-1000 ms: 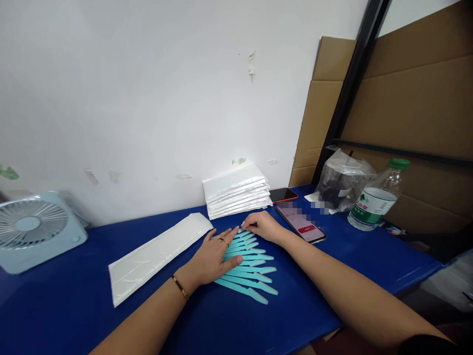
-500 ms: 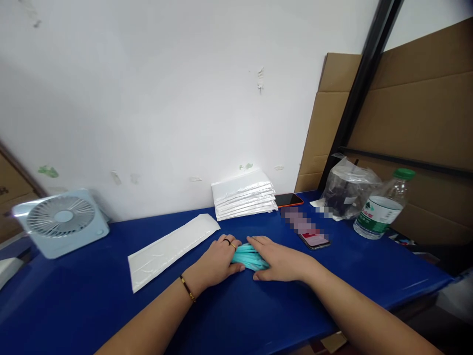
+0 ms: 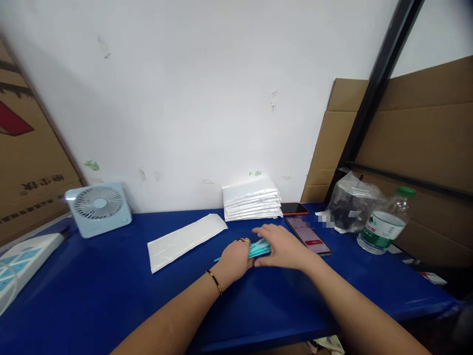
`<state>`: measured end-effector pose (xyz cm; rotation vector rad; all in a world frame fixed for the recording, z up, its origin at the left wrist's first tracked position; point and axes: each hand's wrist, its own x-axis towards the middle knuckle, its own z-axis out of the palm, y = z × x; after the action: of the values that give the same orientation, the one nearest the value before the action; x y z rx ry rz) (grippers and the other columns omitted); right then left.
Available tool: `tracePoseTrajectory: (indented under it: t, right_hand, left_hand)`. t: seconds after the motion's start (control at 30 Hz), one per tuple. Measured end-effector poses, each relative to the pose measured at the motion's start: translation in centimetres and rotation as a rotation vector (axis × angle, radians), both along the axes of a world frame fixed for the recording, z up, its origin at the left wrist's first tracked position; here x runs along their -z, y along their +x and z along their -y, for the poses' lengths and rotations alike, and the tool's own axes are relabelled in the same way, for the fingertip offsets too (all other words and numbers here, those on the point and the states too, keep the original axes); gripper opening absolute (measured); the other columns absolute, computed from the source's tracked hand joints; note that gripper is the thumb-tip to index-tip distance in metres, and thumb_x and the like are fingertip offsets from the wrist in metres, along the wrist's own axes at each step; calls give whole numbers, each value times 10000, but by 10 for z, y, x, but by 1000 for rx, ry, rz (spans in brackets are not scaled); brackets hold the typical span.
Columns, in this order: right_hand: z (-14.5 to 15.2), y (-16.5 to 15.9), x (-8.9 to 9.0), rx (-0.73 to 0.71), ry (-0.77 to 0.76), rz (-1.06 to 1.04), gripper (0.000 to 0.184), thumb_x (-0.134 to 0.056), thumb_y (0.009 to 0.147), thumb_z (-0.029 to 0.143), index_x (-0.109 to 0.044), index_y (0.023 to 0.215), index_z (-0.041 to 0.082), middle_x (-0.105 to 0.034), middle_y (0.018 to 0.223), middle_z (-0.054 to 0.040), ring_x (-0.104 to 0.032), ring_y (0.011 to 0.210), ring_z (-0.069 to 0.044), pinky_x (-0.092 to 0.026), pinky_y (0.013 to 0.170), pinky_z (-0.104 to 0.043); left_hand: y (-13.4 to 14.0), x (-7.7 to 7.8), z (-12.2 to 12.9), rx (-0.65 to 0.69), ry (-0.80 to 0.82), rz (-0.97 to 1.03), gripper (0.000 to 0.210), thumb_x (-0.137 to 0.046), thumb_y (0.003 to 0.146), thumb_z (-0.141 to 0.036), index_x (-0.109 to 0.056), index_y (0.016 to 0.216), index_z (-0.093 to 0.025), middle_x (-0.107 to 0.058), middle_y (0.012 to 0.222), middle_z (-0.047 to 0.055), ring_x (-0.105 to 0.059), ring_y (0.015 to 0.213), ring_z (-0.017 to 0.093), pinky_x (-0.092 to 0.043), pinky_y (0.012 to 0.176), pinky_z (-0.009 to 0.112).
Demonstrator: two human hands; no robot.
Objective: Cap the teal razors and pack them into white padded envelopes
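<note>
A bundle of thin teal sticks [image 3: 260, 248] lies just above the blue table between my hands; what kind of sticks they are I cannot make out. My left hand [image 3: 235, 259] is closed around the bundle, and one thin tip pokes out on its left side. Curved over the right end, my right hand [image 3: 284, 247] has its thumb and fingers apart; whether it touches the sticks is unclear. Left of them a single white padded mailer [image 3: 187, 241] lies flat. Behind, a stack of white padded mailers [image 3: 252, 199] leans near the wall.
A lit phone [image 3: 312, 241] lies close to my right hand, with an orange-edged phone [image 3: 294, 209] behind it. Further right stand a bagged cup [image 3: 351, 204] and a water bottle [image 3: 382, 227]. On the left are a small fan [image 3: 99, 209] and a power strip [image 3: 27, 268].
My left hand has closed around the teal bundle, which is now gathered tighter. My right hand has lifted slightly and its fingers have spread. The head view has turned left.
</note>
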<state>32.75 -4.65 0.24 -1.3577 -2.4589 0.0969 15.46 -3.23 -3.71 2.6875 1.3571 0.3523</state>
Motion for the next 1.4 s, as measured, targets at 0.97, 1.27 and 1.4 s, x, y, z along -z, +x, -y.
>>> tracePoseTrajectory:
  t: [0.97, 1.27, 1.4]
  right_hand:
    - [-13, -17, 6, -94, -1169, -247, 207, -631, 670, 325, -589, 718, 129, -601, 674, -18, -580, 575, -122, -455, 529, -221]
    - [-11, -31, 15, 91, 77, 308, 184, -559, 714, 136, -565, 890, 191, -646, 866, -97, -600, 798, -234, -422, 663, -296]
    - [-20, -29, 17, -3, -499, -19, 240, -664, 636, 312, -595, 822, 177, -652, 785, -54, -616, 706, -201, -456, 611, -277]
  left_hand:
    - [-2, -22, 14, 227, 394, -187, 494, -371, 887, -233, -229, 1359, -202, -632, 798, 67, -598, 742, 190, -392, 629, 286]
    - [-18, -19, -5, -121, 101, -184, 149, -555, 704, -302, -587, 767, -171, -643, 741, 71, -616, 668, 219, -439, 578, 296]
    - [-20, -19, -4, 47, 288, -190, 128, -519, 788, -273, -571, 787, -156, -633, 725, 71, -587, 661, 210, -407, 590, 315]
